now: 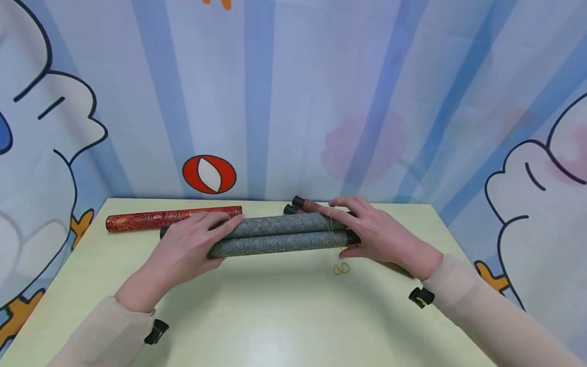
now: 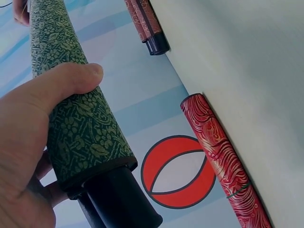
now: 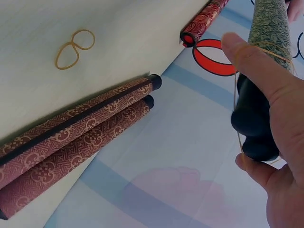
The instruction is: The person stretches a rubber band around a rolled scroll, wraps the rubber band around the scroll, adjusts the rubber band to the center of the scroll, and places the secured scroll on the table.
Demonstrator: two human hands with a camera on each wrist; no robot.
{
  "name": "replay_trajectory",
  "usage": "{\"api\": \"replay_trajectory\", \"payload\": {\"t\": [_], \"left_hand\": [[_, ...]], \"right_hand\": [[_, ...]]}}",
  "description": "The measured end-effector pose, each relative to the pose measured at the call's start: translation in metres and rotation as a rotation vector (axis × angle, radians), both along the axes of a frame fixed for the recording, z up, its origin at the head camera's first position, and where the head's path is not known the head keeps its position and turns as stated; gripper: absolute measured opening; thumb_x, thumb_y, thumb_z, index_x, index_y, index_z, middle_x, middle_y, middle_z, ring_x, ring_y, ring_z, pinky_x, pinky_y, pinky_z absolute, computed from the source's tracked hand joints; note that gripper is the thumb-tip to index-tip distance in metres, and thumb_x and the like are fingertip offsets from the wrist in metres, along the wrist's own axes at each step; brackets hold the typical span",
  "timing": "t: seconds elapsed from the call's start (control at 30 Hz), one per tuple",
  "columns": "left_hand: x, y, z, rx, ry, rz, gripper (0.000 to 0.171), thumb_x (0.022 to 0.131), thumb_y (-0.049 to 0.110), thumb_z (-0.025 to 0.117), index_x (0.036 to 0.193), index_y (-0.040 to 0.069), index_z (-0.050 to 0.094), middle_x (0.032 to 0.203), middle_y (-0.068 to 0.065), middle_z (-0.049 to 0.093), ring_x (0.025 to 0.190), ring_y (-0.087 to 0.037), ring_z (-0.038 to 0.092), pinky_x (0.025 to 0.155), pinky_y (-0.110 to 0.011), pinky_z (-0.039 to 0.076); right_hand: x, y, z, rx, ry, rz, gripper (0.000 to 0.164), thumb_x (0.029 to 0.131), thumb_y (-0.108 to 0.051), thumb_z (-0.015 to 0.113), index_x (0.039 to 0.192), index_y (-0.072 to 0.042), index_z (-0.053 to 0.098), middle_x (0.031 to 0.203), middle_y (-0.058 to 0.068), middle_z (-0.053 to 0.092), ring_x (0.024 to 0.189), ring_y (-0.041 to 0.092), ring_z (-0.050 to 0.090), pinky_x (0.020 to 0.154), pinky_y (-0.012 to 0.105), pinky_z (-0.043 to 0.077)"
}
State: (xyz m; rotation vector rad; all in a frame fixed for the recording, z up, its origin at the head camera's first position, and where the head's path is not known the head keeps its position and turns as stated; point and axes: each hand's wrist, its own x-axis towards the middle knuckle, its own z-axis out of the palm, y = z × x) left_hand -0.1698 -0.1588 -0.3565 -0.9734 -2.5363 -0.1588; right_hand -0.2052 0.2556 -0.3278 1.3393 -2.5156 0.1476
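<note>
A scroll (image 1: 275, 239) with grey-green floral cloth, wound into two parallel rolls with black end knobs, is held level above the table. Round its left end, my left hand (image 1: 188, 247) grips both rolls; in the left wrist view the thumb lies along the patterned cloth (image 2: 85, 128). At the other end, my right hand (image 1: 373, 229) has its fingers spread over the black knobs (image 3: 251, 111). A thin yellow rubber band (image 3: 235, 95) is stretched between its thumb and fingers, around the scroll's end.
Behind the left hand lies a red-and-gold scroll (image 1: 156, 219) on the pale table (image 1: 284, 316). A brown patterned double-rolled scroll (image 3: 71, 128) lies partly under the right arm. Another yellow rubber band (image 1: 341, 268), twisted into a figure eight, rests on the table. A printed curtain (image 1: 293, 102) hangs behind.
</note>
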Motion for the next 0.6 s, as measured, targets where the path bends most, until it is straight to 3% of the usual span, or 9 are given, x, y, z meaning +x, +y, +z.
{"api": "replay_trajectory", "payload": {"t": [0.23,0.6], "left_hand": [[0.001,0.001,0.000,-0.025,0.015,-0.016,0.091,0.072,0.026,0.102,0.153,0.017,0.060,0.132,-0.014,0.069,0.114,-0.037,0.069,0.080,-0.053,0.064],[0.000,0.004,-0.002,-0.049,0.023,-0.042,0.091,0.070,0.026,0.102,0.151,0.017,0.061,0.129,-0.012,0.069,0.111,-0.034,0.069,0.079,-0.049,0.065]], "right_hand": [[-0.003,-0.004,0.009,0.091,-0.007,0.009,0.107,0.072,-0.046,0.099,0.160,-0.013,0.049,0.142,0.014,0.055,0.126,0.034,0.059,0.093,0.048,0.061],[0.008,-0.022,0.019,0.152,-0.131,-0.010,0.106,0.076,-0.054,0.094,0.159,-0.006,0.049,0.140,0.013,0.057,0.128,0.030,0.059,0.104,0.048,0.056]]}}
